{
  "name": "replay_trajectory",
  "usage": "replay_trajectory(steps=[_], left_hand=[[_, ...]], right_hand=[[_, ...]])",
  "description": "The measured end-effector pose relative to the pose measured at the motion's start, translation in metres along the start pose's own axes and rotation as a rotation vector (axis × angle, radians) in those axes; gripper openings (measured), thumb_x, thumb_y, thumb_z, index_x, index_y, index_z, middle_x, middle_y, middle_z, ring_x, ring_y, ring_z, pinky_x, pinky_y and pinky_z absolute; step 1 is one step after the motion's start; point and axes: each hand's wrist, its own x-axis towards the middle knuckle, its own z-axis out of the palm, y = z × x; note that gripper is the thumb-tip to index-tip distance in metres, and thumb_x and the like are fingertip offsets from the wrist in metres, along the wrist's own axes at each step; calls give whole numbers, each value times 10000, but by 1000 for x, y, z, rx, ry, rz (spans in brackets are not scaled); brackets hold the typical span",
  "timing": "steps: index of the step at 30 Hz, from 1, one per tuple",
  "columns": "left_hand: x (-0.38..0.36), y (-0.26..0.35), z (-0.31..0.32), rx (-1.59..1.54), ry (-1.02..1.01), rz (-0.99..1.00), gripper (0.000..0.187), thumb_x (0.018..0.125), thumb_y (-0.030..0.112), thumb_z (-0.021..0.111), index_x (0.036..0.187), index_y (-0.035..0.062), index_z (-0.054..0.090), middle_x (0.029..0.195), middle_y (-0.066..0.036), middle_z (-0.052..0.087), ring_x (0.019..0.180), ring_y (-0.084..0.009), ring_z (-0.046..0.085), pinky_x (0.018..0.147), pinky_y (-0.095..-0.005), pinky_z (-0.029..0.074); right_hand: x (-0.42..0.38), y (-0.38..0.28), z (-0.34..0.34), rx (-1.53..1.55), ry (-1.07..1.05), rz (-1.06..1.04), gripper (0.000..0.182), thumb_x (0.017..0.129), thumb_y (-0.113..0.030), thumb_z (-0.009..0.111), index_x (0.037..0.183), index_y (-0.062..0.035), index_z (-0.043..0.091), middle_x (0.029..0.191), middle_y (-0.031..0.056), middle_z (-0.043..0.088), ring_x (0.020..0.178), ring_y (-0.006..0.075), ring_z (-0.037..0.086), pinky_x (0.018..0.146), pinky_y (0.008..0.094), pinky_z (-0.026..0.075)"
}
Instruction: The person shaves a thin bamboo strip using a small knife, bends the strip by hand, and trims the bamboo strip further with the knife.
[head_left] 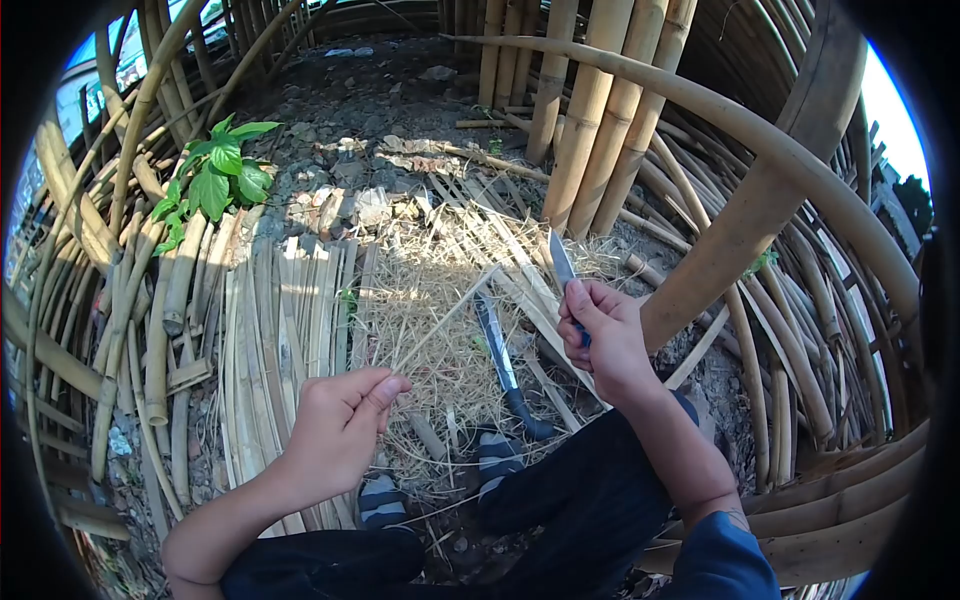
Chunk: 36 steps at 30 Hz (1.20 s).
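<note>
My left hand (345, 425) is closed in a pinch on a thin bamboo strip (447, 317), which slants up and away to the right. My right hand (610, 335) grips a knife (562, 258) by its blue handle, mostly hidden by the fingers. Its blade points up and forward, apart from the strip. Between my feet and the hands, a machete (495, 340) with a dark handle lies on a heap of pale bamboo shavings (415, 300).
Split bamboo slats (290, 330) lie in a row at left, beside a leafy green plant (222, 172). Upright bamboo poles (597, 120) stand ahead, and a thick slanted pole (725, 255) rises close by my right hand. More long bamboo (800, 340) is piled at right.
</note>
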Motion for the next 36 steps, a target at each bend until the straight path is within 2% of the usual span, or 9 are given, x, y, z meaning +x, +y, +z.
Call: replay_trajectory(steps=[5,9,14,16,18,20,23,28,36], left_hand=[[3,-5,13,-216,-145,-191,280,1002,174,478,934,-25,665,599,27,464,569,-56,419,536,-229,351],[0,-9,19,-401,-296,-231,270,989,171,503,870,-1,675,635,8,537,578,-55,457,547,-228,397],[-1,0,11,-396,-348,-248,297,991,189,498,838,2,672,625,8,516,582,-56,441,544,-232,387],[-1,1,7,-415,-395,-326,332,1008,219,476,875,-39,638,571,31,414,510,-49,329,476,-217,272],[-1,-3,5,-420,-402,-328,331,1009,217,476,877,-39,639,568,30,413,504,-49,327,472,-218,273],[-1,-8,4,-422,-409,-332,330,1009,215,475,878,-40,639,565,30,412,498,-50,324,468,-219,275],[3,-14,7,-410,-424,-361,297,994,179,486,842,14,681,622,16,505,581,-58,435,549,-225,380],[5,-16,12,-405,-489,-307,240,986,185,511,929,17,673,671,3,568,597,-59,471,570,-220,402],[-3,-37,-7,-124,-204,-36,185,945,140,560,968,-22,648,709,-68,617,630,-124,570,588,-273,450]], right_hand=[[-32,11,53,-276,-474,13,312,993,-260,523,833,-2,596,627,-40,497,554,26,398,510,208,335],[-35,21,65,-221,-549,14,323,983,-267,544,835,9,623,640,-32,522,557,25,397,507,215,345],[-29,13,52,-265,-374,-48,314,975,-256,558,815,7,615,635,-27,531,528,22,401,481,210,335],[-22,8,42,-199,-339,-4,308,979,-267,550,836,1,600,620,-32,508,512,27,396,466,206,324],[-10,1,26,-129,-300,36,303,983,-279,541,857,-6,585,606,-37,486,496,33,390,452,203,313],[3,-6,10,75,-50,62,308,991,-315,517,908,-20,552,583,-45,431,464,42,360,420,199,280],[-3,-1,15,245,-2,-60,348,1002,-352,480,992,-11,549,575,-48,398,441,42,317,401,198,251],[-15,10,34,-16,-101,-88,210,844,-117,734,918,24,598,639,-18,529,482,16,403,411,199,277],[4,-14,-16,117,100,-467,166,906,-150,660,915,-9,573,602,-24,461,434,46,350,392,210,268]])
